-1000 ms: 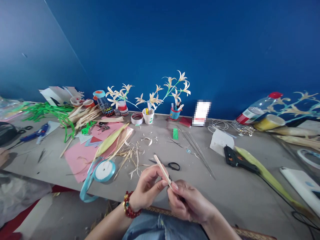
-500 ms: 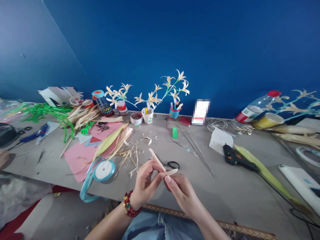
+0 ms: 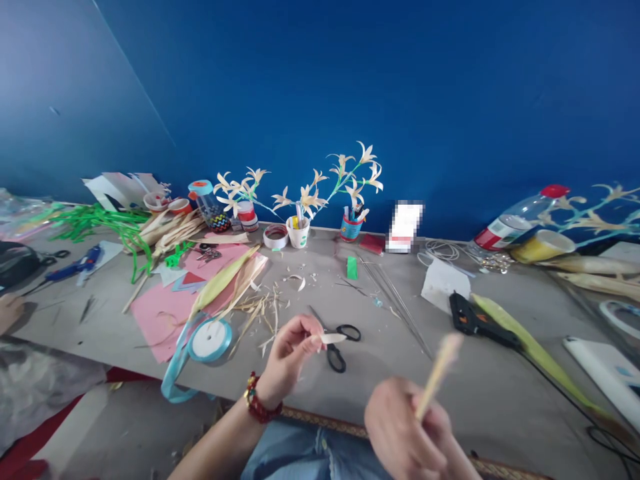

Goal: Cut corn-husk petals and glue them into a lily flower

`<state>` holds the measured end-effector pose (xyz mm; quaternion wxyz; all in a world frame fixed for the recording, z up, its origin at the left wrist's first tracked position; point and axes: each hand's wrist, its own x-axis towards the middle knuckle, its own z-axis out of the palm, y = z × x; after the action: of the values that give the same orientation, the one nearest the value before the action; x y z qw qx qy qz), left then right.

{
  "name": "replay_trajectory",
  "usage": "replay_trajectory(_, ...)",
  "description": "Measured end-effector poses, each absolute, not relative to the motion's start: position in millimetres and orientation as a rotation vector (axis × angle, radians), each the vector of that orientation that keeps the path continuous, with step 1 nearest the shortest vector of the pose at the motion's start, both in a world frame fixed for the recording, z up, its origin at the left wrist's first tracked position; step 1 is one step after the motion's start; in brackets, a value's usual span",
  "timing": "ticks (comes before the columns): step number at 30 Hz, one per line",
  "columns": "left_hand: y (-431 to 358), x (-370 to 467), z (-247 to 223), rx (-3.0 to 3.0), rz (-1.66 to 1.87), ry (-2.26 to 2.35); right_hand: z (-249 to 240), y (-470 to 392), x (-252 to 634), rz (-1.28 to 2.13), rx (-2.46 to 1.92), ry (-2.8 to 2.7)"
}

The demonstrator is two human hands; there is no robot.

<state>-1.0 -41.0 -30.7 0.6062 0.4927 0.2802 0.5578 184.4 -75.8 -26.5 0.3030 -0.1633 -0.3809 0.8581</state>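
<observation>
Between thumb and fingers, my left hand pinches a pale petal-shaped piece of husk, its tip pointing right. Black-handled scissors lie on the table just behind and below that piece, their blades partly covered by my left fingers. Farther right and closer to my body, my right hand is closed around a pale narrow strip that sticks up, blurred by motion. Dry husk scraps lie beyond my left hand.
A blue ribbon spool and pink paper lie left. Husk flowers stand in a white cup. Metal wires, a black glue gun and a bottle are right. Another person's hand shows far left.
My hands have parted. The right one moved right and toward my body with the strip, while the left kept the husk petal. The scissors, mostly hidden before, now show.
</observation>
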Motion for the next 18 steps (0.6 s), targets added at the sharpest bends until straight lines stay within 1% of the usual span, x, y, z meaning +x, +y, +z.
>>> replay_trajectory(3, -41, -2, -31, 1.125, 1.328, 0.656, -23, -70, 185, 2.001, -0.774, -1.001)
replay_trajectory(5, -44, -2, -30, 1.198, 1.344, 0.682, -19, -66, 176, 1.782, -0.983, -1.143)
replay_trajectory(8, -48, -1, -27, 1.328, 1.364, 0.754, -17, -64, 159, 1.485, -1.050, -1.448)
replay_trajectory(11, -50, -1, -27, 1.413, 1.383, 0.811, -16, -65, 150, 1.336, -1.125, -1.526)
replay_trajectory(13, -51, -1, -26, 1.438, 1.372, 0.851, -14, -64, 149, 1.393, -1.155, -1.478)
replay_trajectory(14, -52, -2, -26, 1.443, 1.357, 0.860, -12, -63, 150, 1.477, -1.136, -1.435)
replay_trajectory(18, -54, -2, -27, 1.396, 1.287, 0.763, -17, -65, 156, 2.037, -0.870, -1.160)
